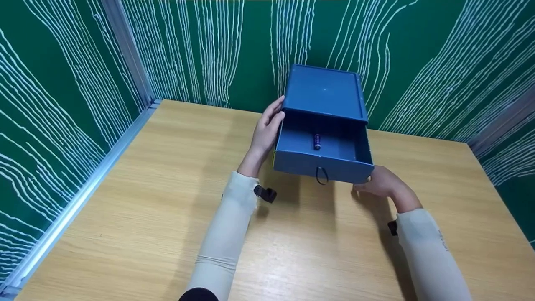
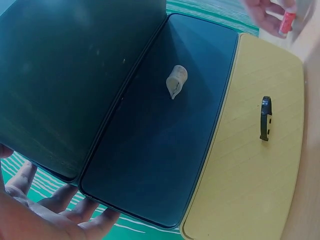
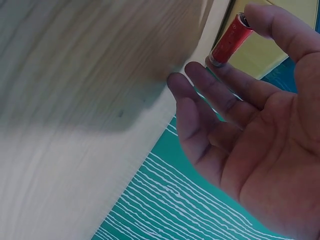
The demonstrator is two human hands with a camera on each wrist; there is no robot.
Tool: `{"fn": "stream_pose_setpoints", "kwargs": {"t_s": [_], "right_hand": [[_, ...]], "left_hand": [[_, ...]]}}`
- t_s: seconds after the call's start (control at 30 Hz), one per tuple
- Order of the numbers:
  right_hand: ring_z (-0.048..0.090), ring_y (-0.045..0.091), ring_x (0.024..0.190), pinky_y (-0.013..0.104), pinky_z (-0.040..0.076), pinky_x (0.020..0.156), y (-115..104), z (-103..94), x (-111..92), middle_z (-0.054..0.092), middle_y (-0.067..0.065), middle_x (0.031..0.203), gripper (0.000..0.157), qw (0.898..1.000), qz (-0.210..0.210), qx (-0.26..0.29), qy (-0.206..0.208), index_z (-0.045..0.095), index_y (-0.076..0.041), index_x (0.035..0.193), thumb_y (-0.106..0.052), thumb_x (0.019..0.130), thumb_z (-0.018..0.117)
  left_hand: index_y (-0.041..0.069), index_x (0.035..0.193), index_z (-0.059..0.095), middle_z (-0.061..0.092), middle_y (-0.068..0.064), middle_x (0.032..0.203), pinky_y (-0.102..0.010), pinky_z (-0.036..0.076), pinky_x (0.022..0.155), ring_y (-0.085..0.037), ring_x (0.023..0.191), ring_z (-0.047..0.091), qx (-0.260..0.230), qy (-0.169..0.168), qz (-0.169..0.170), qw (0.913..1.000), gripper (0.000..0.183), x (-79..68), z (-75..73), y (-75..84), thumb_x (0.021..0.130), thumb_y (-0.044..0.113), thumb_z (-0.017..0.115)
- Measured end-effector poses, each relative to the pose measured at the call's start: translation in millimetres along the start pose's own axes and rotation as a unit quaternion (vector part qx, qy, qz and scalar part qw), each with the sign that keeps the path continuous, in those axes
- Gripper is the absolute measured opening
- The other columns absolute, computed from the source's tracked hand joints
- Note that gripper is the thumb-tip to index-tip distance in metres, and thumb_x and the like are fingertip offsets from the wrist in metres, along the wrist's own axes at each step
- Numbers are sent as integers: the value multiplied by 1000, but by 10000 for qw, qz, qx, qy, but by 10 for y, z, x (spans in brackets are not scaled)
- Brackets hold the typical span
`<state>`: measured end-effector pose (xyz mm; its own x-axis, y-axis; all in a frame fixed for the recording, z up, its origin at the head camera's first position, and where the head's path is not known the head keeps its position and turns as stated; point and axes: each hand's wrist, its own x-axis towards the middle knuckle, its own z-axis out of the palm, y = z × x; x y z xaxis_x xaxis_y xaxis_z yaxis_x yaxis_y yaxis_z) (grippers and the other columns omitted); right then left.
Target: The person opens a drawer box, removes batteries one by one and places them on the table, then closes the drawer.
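Wooden table (image 1: pixel 125 209), far edge: straight-fingered left hand (image 1: pixel 265 131) touches blue-topped drawer unit (image 1: pixel 326 90); right hand (image 1: pixel 382 182) pinches red battery (image 3: pixel 231 42).

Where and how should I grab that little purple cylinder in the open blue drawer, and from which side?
Probably pinch the purple cylinder across its middle by its long sides, coming from above. It is slim and lies roughly front to back in the drawer, whose pulled-out part is open on top; the front panel stands before its near end, apparently blocking a level reach.
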<state>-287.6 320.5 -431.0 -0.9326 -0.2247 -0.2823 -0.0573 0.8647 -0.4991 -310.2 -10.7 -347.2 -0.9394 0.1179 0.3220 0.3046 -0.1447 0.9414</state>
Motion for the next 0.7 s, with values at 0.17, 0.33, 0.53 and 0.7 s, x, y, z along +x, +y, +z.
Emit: {"fn": "stream_pose_setpoints", "kwargs": {"t_s": [0.17,0.33,0.53,0.7], "right_hand": [[31,35,121,62,20,95,3,20,13,23,9,144,88,10000,30,14,3,11,-29,140,-37,73,67],[31,35,121,61,20,95,9,24,6,23,9,144,88,9999,127,-14,27,11,-27,140,-37,73,67],[29,36,121,62,18,95,13,38,21,22,10,144,88,9999,151,-50,59,11,-28,140,-36,73,67],[30,36,121,61,19,95,20,46,29,24,13,143,84,9998,57,-176,101,14,-24,141,-33,75,66]], "left_hand": [[16,133,37,41,0,133,-30,29,101,-9,120,39,33,-3,2,10000,41,0,-6,1,92,18,39],[17,133,37,40,0,135,-30,28,101,-8,120,38,98,-20,-12,9999,41,-2,-4,8,92,18,38],[16,133,37,38,-1,136,-30,28,102,-8,121,37,38,-24,0,10000,41,-2,-8,7,92,18,39],[15,133,37,39,-2,136,-29,28,101,-9,121,38,32,-22,31,10000,41,1,-4,10,92,17,38]]}}
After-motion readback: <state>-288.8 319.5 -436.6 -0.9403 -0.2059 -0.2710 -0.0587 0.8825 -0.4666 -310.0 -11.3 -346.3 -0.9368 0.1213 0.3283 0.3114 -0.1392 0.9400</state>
